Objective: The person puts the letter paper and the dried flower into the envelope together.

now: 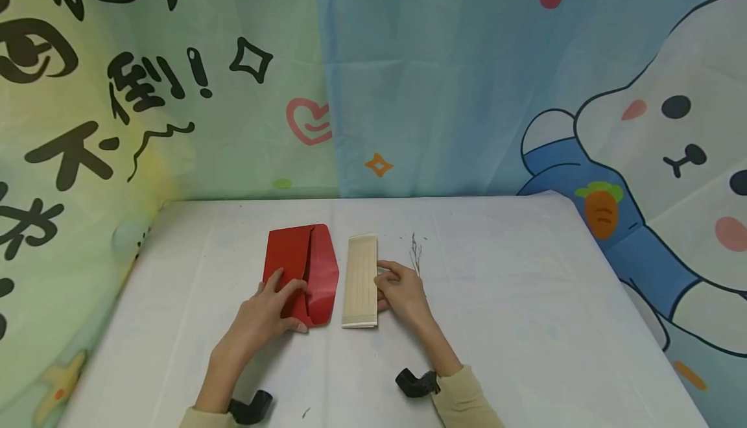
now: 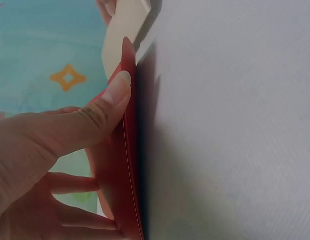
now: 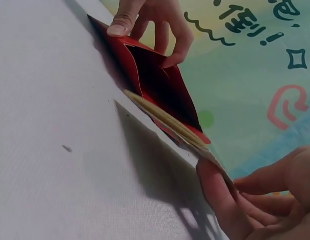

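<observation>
A red envelope [image 1: 286, 246], its flap [image 1: 323, 272] folded out to the right, lies under my left hand [image 1: 262, 314]. That hand grips it, thumb [image 2: 112, 92] on the near edge and fingers spread across the front. The right wrist view shows the envelope's mouth [image 3: 160, 82] gaping. Just right of the flap is a flat cream folded paper [image 1: 359, 279] with fine lengthwise creases. My right hand [image 1: 404, 293] pinches its right edge, thumb and fingers on opposite faces. One end of the paper [image 3: 167, 119] points at the envelope's mouth; whether it touches the flap I cannot tell.
A thin dried sprig [image 1: 415, 256] lies on the white tablecloth [image 1: 525, 324] just beyond my right hand. A small dark fragment [image 1: 306, 412] lies near the front. A printed cloth backdrop [image 1: 420, 78] hangs behind the table.
</observation>
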